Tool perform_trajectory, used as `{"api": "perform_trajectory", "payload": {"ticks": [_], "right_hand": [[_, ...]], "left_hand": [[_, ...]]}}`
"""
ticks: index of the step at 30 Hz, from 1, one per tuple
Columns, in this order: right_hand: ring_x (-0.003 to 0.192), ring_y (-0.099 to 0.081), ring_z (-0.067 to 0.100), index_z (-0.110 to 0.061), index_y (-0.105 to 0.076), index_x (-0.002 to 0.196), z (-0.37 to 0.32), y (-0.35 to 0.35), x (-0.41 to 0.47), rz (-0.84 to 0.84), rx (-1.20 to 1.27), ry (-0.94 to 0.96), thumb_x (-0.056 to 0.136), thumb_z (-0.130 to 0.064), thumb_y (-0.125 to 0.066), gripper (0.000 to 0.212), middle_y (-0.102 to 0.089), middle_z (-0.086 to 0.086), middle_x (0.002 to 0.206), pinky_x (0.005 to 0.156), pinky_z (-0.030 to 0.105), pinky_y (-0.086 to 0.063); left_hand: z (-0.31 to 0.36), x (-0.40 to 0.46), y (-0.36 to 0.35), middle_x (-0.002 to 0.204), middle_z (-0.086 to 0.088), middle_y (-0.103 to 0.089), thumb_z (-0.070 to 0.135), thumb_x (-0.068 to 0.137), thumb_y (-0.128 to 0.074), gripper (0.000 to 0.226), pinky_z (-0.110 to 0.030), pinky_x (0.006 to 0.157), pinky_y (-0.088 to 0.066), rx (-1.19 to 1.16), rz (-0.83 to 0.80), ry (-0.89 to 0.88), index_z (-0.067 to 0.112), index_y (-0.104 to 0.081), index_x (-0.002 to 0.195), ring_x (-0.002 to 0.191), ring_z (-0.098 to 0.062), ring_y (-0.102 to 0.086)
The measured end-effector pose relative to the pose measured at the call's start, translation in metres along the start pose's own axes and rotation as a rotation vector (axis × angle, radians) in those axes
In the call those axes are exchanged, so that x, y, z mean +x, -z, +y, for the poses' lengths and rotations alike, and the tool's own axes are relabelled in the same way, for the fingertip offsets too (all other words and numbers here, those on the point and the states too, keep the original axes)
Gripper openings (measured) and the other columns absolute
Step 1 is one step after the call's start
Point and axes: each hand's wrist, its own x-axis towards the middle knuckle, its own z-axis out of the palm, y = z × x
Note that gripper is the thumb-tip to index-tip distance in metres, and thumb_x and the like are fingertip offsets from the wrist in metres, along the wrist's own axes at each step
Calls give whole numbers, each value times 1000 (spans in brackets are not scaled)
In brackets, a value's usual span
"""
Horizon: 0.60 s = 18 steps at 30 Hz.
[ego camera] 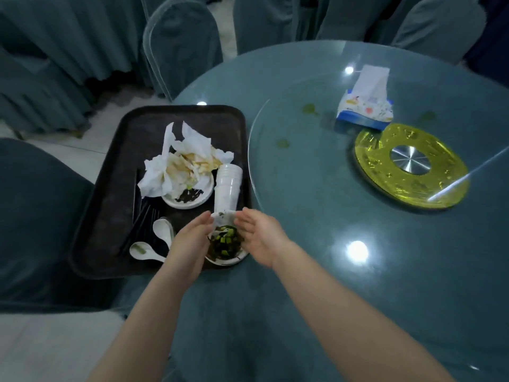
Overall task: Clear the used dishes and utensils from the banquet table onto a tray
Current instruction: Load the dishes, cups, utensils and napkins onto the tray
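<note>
Both hands flank the bowl [225, 245] of dark leftovers at the near right corner of the tray [115, 172]; a careless nudge could tip it over the rim onto the table [344, 271], or knock the stacked cups [228, 188] lying just behind. The left hand [192, 238] and right hand [260, 241] look open with straight fingers, the bowl between them; contact is unclear.

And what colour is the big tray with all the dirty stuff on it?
The tray is dark brown, nearly black, seen in the head view.
</note>
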Motion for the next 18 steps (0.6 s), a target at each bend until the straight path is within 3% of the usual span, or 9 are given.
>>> {"api": "perform_trajectory", "payload": {"ticks": [2, 4, 5, 8, 10, 13, 18], "right_hand": [[121, -54, 18, -9, -59, 123, 3, 11, -2, 35, -56, 97, 97, -21, -50, 31, -58, 9, 133, 105, 35, -39], [106, -63, 12, -17, -65, 105, 10, 34, -8, 190, -241, 290, 95, -15, -52, 17, -66, 3, 119, 91, 25, -48], [108, -62, 12, -20, -65, 106, 14, 50, -11, 298, -364, 396, 94, -13, -52, 19, -67, -1, 117, 90, 23, -46], [129, -46, 16, -20, -51, 134, 27, 110, -16, 602, -718, 527, 95, -20, -50, 39, -52, -3, 138, 101, 24, -34], [146, -16, 23, -22, -28, 149, 38, 150, -16, 694, -1032, 399, 97, -35, -45, 56, -22, 1, 158, 115, 39, -18], [146, 18, 25, -28, 5, 153, 62, 196, -20, 671, -1466, 230, 97, -55, -26, 69, 16, -2, 160, 117, 51, 6], [142, 29, 19, -32, 19, 149, 70, 230, -29, 522, -1577, 276, 94, -63, -21, 74, 31, -6, 154, 115, 44, 13]], "left_hand": [[-3, -3, 3, 132, -2, -55, 0, 97, -37, 45, -26, 100, -36, -19, -34, 1, 10, -43, 141, 114, -7, -53], [-7, -8, 9, 136, -4, -54, -1, 98, -33, 45, -31, 109, -32, -38, -25, 0, 11, -44, 140, 127, -13, -47], [-9, -10, 12, 135, -4, -56, -1, 98, -33, 44, -33, 111, -31, -52, -20, -5, 11, -46, 138, 128, -14, -47], [-18, -18, 17, 124, -2, -64, 1, 98, -32, 40, -36, 108, -35, -85, -8, -29, 16, -55, 127, 122, -14, -54], [-23, -24, 18, 116, 0, -70, 2, 98, -34, 38, -35, 102, -40, -108, 7, -49, 19, -60, 118, 115, -14, -60], [-30, -34, 15, 113, -2, -71, 3, 97, -36, 34, -34, 95, -44, -146, 16, -64, 19, -60, 116, 111, -17, -64], [-36, -53, -5, 112, -3, -71, 3, 98, -36, 34, -34, 95, -45, -98, -16, -98, 19, -61, 114, 106, -15, -67]]}}
